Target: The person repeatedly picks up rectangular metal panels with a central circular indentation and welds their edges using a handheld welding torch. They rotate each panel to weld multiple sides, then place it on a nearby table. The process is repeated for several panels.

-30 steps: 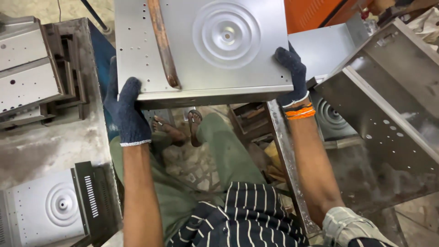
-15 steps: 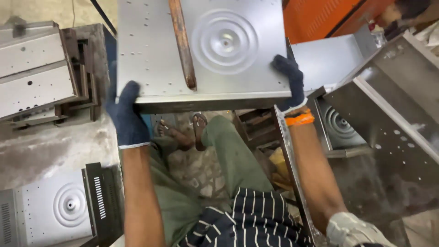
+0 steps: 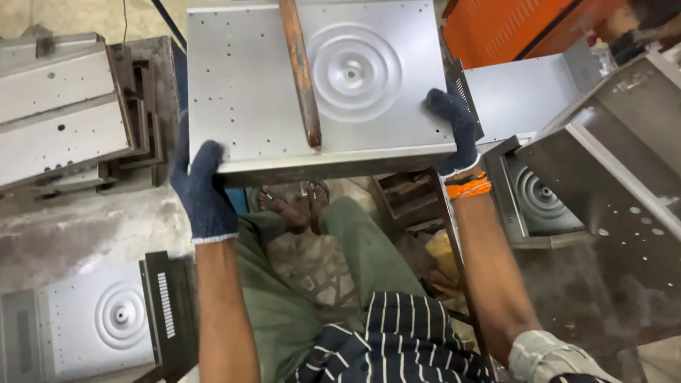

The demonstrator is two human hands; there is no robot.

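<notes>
A square grey sheet-metal panel (image 3: 255,99) with small holes and a round embossed ring is held flat in front of me. My left hand (image 3: 202,191), in a dark blue glove, grips its near left corner. Gripping the near right corner is my right hand (image 3: 454,131), also gloved, with orange threads at the wrist. A rusty flat metal bar (image 3: 301,78) lies across the panel's top, running from the far edge toward me.
Similar panels are stacked at the left (image 3: 60,120) and lie at the lower left (image 3: 92,319). More panels (image 3: 603,177) lean at the right, and an orange box (image 3: 525,28) stands at the far right. My legs and sandalled feet (image 3: 291,206) are below the panel.
The panel, held in both hands, sits a little lower and nearer in view than before. The rusty bar rides along on it. Both grips are unchanged.
</notes>
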